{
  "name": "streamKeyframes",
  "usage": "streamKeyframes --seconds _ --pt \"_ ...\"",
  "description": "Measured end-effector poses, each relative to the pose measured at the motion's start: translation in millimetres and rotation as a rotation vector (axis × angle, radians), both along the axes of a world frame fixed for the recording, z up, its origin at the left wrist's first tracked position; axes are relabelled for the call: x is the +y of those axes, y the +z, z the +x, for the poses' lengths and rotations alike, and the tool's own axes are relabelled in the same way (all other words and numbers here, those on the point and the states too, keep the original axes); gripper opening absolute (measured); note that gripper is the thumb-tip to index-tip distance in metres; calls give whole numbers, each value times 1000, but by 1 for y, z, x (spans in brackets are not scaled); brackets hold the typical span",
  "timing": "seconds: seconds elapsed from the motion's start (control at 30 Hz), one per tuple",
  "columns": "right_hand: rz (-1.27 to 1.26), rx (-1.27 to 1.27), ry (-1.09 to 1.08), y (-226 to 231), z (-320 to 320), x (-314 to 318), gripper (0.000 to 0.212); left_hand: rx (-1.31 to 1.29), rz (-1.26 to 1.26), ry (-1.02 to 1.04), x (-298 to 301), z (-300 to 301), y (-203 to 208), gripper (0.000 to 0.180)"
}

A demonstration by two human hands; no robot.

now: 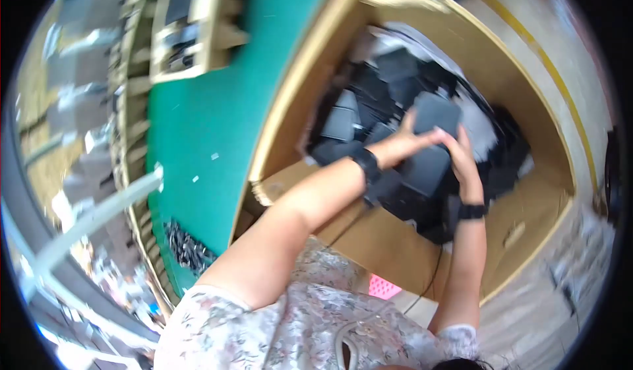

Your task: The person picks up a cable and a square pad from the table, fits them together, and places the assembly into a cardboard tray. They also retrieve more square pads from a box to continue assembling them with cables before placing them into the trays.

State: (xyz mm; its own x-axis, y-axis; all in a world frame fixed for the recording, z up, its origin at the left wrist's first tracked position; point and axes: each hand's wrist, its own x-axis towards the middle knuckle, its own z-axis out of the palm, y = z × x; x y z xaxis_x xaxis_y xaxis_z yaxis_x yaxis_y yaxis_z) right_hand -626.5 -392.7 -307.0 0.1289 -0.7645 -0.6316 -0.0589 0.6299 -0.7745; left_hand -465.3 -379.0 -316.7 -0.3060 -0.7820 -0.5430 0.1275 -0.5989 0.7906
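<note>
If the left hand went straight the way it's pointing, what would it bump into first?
Probably the right hand: in the picture it sits just past the fingertips of the left hand, by the dark gray case. I can't tell whether one hand is higher.

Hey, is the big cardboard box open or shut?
Open: dark items show inside the cardboard box, beneath the left hand and right hand.

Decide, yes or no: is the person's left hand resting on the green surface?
No: the left hand and right hand are both in the cardboard box, holding a dark grey case, apart from the green surface.
</note>
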Motion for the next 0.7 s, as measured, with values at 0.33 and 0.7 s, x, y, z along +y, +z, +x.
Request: streamKeyframes --seconds 0.33,0.7 --pt "-206 -121 -17 211 122 29 58 -307 -400 346 47 97 203 91" --pt "105 -700 479 182 488 163 73 -971 -30 928 243 409 221 56"
